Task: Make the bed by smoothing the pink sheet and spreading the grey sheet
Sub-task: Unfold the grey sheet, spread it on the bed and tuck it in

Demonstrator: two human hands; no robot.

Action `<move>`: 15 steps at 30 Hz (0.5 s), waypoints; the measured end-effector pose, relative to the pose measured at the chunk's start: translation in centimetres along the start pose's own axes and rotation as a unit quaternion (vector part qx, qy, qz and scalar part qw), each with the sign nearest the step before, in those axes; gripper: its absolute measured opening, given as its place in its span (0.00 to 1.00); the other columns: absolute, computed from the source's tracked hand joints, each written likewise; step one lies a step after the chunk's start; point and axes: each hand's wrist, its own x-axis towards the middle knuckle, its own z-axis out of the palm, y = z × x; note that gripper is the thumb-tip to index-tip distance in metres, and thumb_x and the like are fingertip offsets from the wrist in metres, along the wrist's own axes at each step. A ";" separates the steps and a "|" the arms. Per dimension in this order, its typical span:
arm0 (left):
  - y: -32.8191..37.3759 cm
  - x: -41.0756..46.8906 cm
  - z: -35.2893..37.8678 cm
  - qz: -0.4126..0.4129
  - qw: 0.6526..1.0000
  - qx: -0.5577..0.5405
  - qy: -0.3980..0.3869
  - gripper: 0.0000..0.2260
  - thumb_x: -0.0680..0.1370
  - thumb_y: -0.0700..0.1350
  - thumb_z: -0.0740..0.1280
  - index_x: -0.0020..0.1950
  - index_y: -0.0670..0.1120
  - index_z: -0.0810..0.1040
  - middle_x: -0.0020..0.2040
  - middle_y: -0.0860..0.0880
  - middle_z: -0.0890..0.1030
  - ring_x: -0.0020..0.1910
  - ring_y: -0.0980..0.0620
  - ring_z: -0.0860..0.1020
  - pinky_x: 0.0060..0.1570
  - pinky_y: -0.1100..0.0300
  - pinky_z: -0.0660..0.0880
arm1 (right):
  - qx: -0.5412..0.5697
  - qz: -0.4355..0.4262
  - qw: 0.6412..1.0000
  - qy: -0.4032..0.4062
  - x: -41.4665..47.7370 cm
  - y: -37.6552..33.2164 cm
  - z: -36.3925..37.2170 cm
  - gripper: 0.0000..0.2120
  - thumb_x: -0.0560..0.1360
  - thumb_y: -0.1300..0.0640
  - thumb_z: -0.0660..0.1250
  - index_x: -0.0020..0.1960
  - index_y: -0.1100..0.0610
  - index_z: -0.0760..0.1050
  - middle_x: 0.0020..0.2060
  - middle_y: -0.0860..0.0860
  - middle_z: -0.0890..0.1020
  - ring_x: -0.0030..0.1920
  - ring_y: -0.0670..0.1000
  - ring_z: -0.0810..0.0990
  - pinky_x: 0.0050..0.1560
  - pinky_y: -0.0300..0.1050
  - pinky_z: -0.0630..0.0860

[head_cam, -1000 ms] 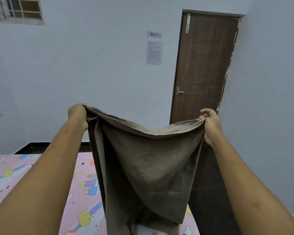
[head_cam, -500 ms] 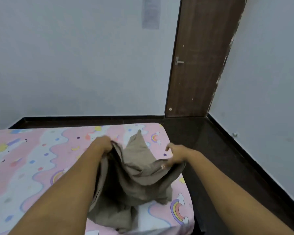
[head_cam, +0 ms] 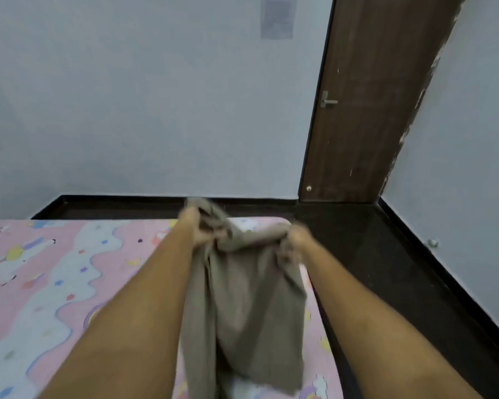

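Observation:
The grey sheet (head_cam: 248, 309) hangs bunched and folded between my two arms, over the right end of the bed. My left hand (head_cam: 198, 230) grips its top edge on the left, and my right hand (head_cam: 296, 240) grips the top edge on the right. Both hands are blurred by motion and sit close together above the far right corner of the mattress. Beneath lies the pink sheet (head_cam: 55, 269), printed with rainbows and clouds, flat across the mattress. The grey sheet's lower end trails onto the pink sheet near the bottom of the view.
A dark floor (head_cam: 386, 269) runs along the right side and far end of the bed. A brown door (head_cam: 366, 110) stands shut in the far corner, with pale walls on both sides. A paper notice (head_cam: 277, 15) hangs on the far wall.
The grey sheet was held high and spread wide, then dropped to the bed. Now both hands have lifted it again toward the far right corner, closer together, and the view has tilted down.

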 end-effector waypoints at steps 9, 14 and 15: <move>18.3 0.8 8.2 0.691 0.506 0.512 0.063 0.19 0.76 0.46 0.53 0.58 0.38 0.77 0.58 0.36 0.77 0.59 0.33 0.72 0.61 0.44 0.67 | 0.030 -0.723 0.584 0.367 -4.4 -25.2 -3.2 0.21 0.70 0.73 0.56 0.60 0.65 0.74 0.52 0.64 0.75 0.57 0.53 0.70 0.64 0.41 0.66; 7.8 5.7 0.4 0.361 0.707 0.607 0.040 0.14 0.79 0.39 0.58 0.62 0.38 0.76 0.63 0.37 0.76 0.63 0.39 0.72 0.60 0.56 0.66 | -0.148 -0.553 0.745 0.343 2.5 -8.7 -3.5 0.15 0.71 0.69 0.57 0.53 0.62 0.78 0.50 0.62 0.75 0.53 0.62 0.71 0.57 0.47 0.65; 5.6 6.5 -2.0 0.304 0.700 0.645 0.045 0.15 0.79 0.43 0.57 0.60 0.39 0.77 0.61 0.37 0.77 0.60 0.39 0.74 0.57 0.55 0.68 | -0.228 -0.482 0.781 0.325 3.2 -4.4 -3.9 0.15 0.71 0.68 0.58 0.53 0.62 0.78 0.50 0.62 0.76 0.51 0.64 0.72 0.53 0.50 0.66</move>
